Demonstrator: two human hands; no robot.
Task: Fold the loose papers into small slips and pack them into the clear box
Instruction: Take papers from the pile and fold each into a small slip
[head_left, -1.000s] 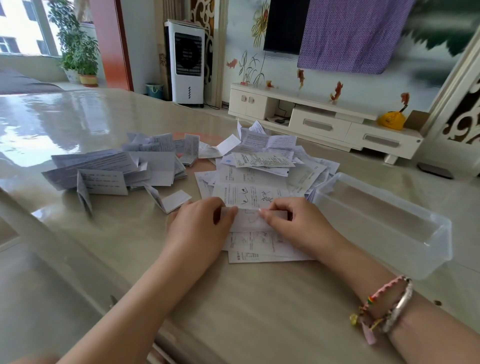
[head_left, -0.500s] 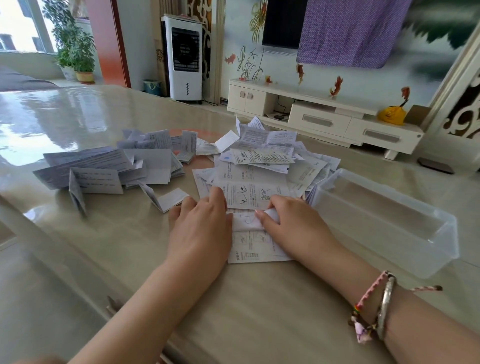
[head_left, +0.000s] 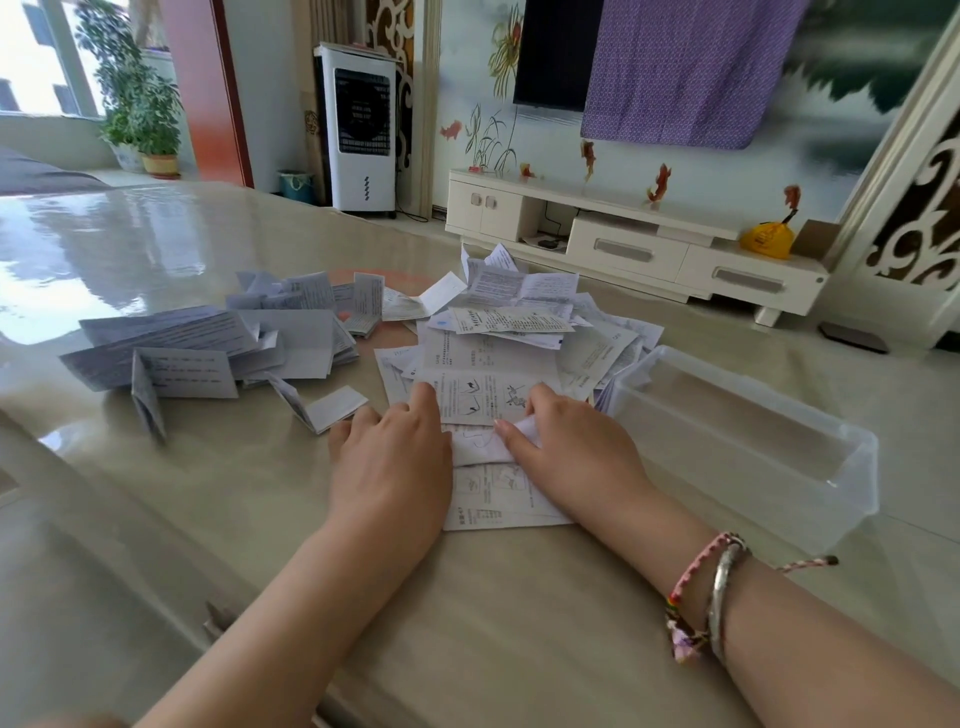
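The left hand (head_left: 389, 457) lies flat, pinning the printed sheet (head_left: 498, 499) to the surface (head_left: 519, 623), while the right hand (head_left: 566, 457) pinches its folded edge to crease it.

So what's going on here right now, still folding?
A person is mid-fold. The left hand presses flat on a printed sheet while the right hand pinches its folded edge. Unfolded papers are heaped just beyond, folded slips lie to the left, and the clear box on the right looks empty.
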